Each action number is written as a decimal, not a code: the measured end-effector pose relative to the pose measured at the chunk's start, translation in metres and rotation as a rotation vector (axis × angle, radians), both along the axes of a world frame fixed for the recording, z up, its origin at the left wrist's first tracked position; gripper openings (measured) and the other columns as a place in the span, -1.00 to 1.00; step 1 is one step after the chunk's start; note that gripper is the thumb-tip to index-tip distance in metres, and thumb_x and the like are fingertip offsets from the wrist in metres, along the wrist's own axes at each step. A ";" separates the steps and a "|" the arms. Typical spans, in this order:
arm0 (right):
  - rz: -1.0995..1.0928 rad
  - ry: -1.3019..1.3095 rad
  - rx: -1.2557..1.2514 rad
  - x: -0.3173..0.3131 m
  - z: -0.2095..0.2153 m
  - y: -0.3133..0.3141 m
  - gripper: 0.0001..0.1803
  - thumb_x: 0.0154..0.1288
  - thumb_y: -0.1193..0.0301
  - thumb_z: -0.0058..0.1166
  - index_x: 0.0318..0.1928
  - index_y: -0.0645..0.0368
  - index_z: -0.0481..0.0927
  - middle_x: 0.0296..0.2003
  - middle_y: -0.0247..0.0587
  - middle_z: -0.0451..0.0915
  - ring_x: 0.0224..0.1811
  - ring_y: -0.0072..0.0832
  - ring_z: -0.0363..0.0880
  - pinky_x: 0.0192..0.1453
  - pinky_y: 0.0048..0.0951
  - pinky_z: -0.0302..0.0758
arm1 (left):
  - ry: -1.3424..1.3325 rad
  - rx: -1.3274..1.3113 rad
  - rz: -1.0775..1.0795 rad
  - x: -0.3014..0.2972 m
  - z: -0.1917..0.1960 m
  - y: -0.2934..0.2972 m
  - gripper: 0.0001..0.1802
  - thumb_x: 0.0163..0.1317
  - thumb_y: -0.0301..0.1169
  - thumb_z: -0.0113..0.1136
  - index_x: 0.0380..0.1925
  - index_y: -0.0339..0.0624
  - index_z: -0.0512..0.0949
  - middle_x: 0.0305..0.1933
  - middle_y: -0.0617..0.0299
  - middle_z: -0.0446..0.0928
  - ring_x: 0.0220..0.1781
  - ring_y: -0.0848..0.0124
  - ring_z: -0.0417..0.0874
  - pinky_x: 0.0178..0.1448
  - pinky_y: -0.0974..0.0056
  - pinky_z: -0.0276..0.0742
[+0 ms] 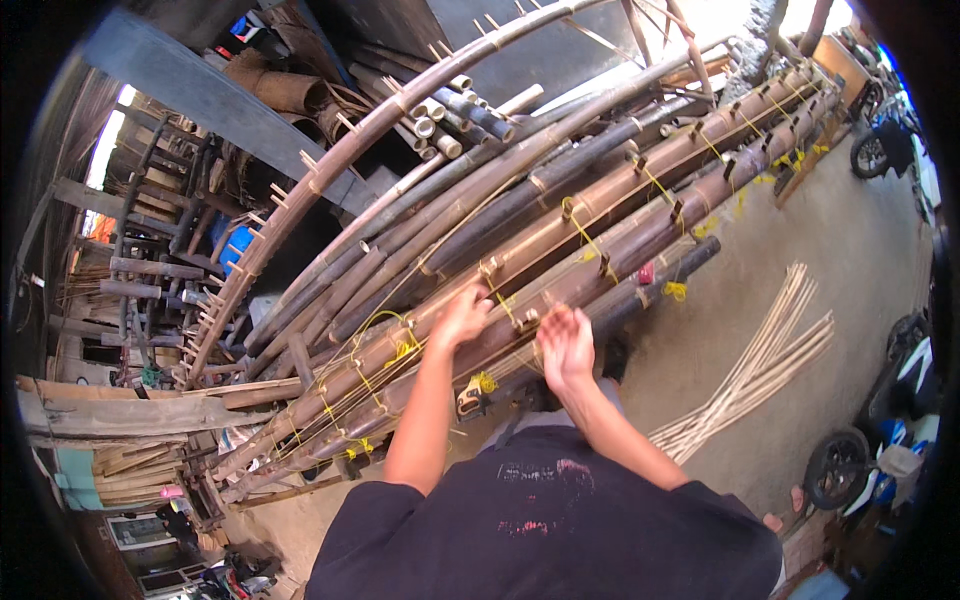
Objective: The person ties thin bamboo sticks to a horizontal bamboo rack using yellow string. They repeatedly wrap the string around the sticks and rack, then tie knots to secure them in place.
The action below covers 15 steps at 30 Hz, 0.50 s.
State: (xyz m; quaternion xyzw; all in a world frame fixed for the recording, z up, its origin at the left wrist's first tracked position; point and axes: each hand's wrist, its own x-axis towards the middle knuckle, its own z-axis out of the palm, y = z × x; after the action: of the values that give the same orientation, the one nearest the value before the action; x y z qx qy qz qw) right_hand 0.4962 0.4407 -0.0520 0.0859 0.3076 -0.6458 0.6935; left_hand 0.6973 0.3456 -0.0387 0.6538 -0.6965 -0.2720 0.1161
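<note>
Two long brown bamboo poles run side by side in front of me, the far pole (pixel 612 196) and the near pole (pixel 640 243). Short pegs stick out of both, and yellow cord (pixel 500 298) spans the gap between them. My left hand (pixel 462 318) is at the far pole beside a peg, its fingers curled together; whatever they hold is too small to make out. Over the near pole, next to another peg, my right hand (pixel 567 348) is raised with its palm turned inward and its fingers loosely bent and apart. Nothing shows in it.
A curved bamboo pole with pegs (pixel 283 213) arches behind, beside stacked bamboo poles (pixel 440 225). Thin bamboo sticks (pixel 745 365) lie on the concrete floor at right, near parked motorcycles (pixel 850 468). A yellow-and-black tool (pixel 470 398) sits below the near pole.
</note>
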 end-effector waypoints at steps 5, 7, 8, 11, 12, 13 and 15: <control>0.207 0.776 -0.641 0.086 0.115 -0.051 -0.68 0.51 0.22 -0.15 -0.23 0.20 0.53 -0.32 -0.27 0.60 -0.23 -0.40 0.58 -0.19 -0.33 0.54 | 0.017 -0.480 0.001 -0.011 -0.067 0.017 -0.55 0.31 -0.16 0.18 0.09 -0.19 0.44 0.12 -0.02 0.57 0.19 0.12 0.55 0.27 0.05 0.30; 0.680 1.276 -0.959 0.086 0.123 -0.122 -0.48 0.55 0.03 -0.23 -0.22 0.21 0.62 -0.30 -0.18 0.63 -0.24 -0.30 0.61 -0.19 -0.20 0.53 | 0.293 -0.468 -0.020 -0.018 -0.065 0.015 -0.62 0.39 -0.25 0.14 0.11 -0.22 0.47 0.10 0.02 0.57 0.18 0.08 0.53 0.27 0.06 0.31; 0.725 1.736 -0.911 0.078 0.109 -0.147 -0.40 0.52 -0.07 -0.28 -0.15 0.17 0.66 -0.26 -0.13 0.66 -0.18 -0.26 0.63 -0.15 -0.17 0.53 | 0.227 -0.375 0.023 -0.026 -0.041 0.013 -0.66 0.41 -0.25 0.10 0.09 -0.16 0.51 0.08 -0.02 0.58 0.19 0.05 0.53 0.28 0.04 0.28; 0.894 2.574 -0.643 0.059 0.059 -0.179 -0.21 0.40 -0.30 -0.31 -0.08 0.11 0.74 -0.16 0.03 0.71 -0.04 -0.16 0.67 -0.09 -0.08 0.52 | 0.175 -0.335 0.141 -0.034 -0.024 0.017 -0.64 0.45 -0.15 -0.07 0.04 -0.03 0.59 -0.15 -0.10 0.66 0.01 -0.09 0.63 0.17 -0.11 0.19; 1.023 2.284 -0.814 0.053 0.015 -0.204 -0.25 0.41 -0.26 -0.25 -0.14 0.14 0.75 -0.24 -0.01 0.71 -0.13 -0.21 0.67 -0.13 -0.15 0.52 | 0.176 -0.287 0.129 -0.041 -0.020 0.014 -0.65 0.45 -0.16 -0.08 0.01 -0.03 0.60 -0.20 -0.10 0.66 -0.01 -0.09 0.63 0.17 -0.10 0.20; 1.123 1.973 -0.971 0.049 -0.013 -0.225 -0.29 0.42 -0.22 -0.19 -0.21 0.17 0.76 -0.32 -0.05 0.72 -0.22 -0.27 0.68 -0.16 -0.21 0.51 | 0.173 -0.237 0.127 -0.045 -0.016 0.012 -0.66 0.45 -0.16 -0.09 -0.02 -0.03 0.61 -0.24 -0.11 0.66 -0.03 -0.10 0.63 0.17 -0.08 0.21; 1.132 1.217 -0.755 0.049 0.090 -0.181 -0.48 0.44 0.01 -0.04 -0.32 0.24 0.70 -0.50 -0.26 0.65 -0.45 -0.52 0.51 -0.30 -0.32 0.48 | 0.123 -0.191 0.212 -0.032 -0.015 0.019 -0.67 0.43 -0.16 -0.04 -0.06 -0.05 0.61 -0.21 -0.09 0.66 -0.02 -0.08 0.64 0.16 -0.02 0.24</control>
State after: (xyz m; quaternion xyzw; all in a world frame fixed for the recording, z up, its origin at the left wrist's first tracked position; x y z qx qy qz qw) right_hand 0.5449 0.2593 0.0381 -0.6660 0.3848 -0.2005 0.6068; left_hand 0.6654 0.3641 -0.0540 0.6917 -0.6379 -0.2304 0.2482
